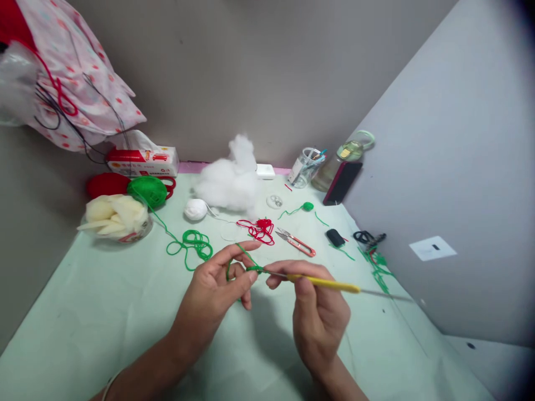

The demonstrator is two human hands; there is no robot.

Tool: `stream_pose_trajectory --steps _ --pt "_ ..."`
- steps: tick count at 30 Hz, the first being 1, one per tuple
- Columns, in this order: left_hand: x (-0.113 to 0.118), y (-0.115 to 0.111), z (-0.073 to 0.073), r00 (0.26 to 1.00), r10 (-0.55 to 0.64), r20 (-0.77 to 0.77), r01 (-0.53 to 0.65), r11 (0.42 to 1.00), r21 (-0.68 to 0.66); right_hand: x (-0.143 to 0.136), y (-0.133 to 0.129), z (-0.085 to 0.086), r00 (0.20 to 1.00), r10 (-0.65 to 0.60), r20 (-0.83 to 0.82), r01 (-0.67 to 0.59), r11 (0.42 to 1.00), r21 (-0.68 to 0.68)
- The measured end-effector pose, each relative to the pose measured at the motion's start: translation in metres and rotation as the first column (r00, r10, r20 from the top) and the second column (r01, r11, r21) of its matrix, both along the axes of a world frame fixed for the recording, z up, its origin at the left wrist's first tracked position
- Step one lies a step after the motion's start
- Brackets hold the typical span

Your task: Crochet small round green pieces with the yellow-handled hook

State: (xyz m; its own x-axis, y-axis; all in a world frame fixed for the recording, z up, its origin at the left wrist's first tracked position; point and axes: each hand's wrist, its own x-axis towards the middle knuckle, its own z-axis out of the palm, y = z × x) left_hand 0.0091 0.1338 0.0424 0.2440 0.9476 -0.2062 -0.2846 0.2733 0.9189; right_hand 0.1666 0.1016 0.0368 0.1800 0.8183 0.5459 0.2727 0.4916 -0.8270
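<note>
My left hand pinches a small piece of green yarn work between thumb and fingers, with a green strand over its raised index finger. My right hand grips a crochet hook with a yellow handle; the hook's thin tip meets the green work at my left fingertips. Loose green yarn lies in loops beyond my left hand, and a strand runs from it to a green ball. Just past both hands are a tangle of red yarn and orange-handled thread snips.
White stuffing and a white yarn ball sit at the back. A plastic bowl and tissue box stand left. At the back right are a pen jar, a bottle and a leaning phone.
</note>
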Motion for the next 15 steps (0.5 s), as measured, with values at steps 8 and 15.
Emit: stream_pose_trajectory --steps 8,15 --pt "0.007 -0.003 0.004 0.996 0.081 -0.041 -0.083 0.995 -0.055 0.003 0.002 -0.007 0.907 -0.04 0.42 -0.039 0.983 0.178" --pt "0.004 0.0 0.008 0.95 -0.064 0.306 0.152 0.95 -0.272 0.009 0.002 -0.021 0.785 -0.22 0.579 -0.009 0.93 0.367"
